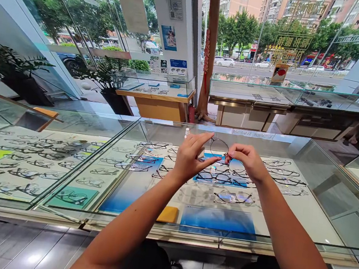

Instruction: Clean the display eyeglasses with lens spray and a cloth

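Above the glass counter, a pair of thin-rimmed round eyeglasses (pixel 221 140) is held up between my two hands. My left hand (pixel 189 156) has its index fingertip near the top of one round rim and its thumb near the bottom, gripping that rim. My right hand (pixel 248 160) pinches the frame near its middle with thumb and fingers. The other round rim (pixel 237 165) shows below the right hand, partly covered by it. Beneath both hands, dark-framed glasses (pixel 215 176) and a single pair (pixel 234 198) lie inside the display case.
The glass display case (pixel 219 229) runs across in front of me. It contains a blue card (pixel 218 221), a yellow-brown case (pixel 168 214) and several more glasses. A small white-capped bottle (pixel 187 132) stands behind my left hand. On the left, another case holds several rows of glasses (pixel 40 162).
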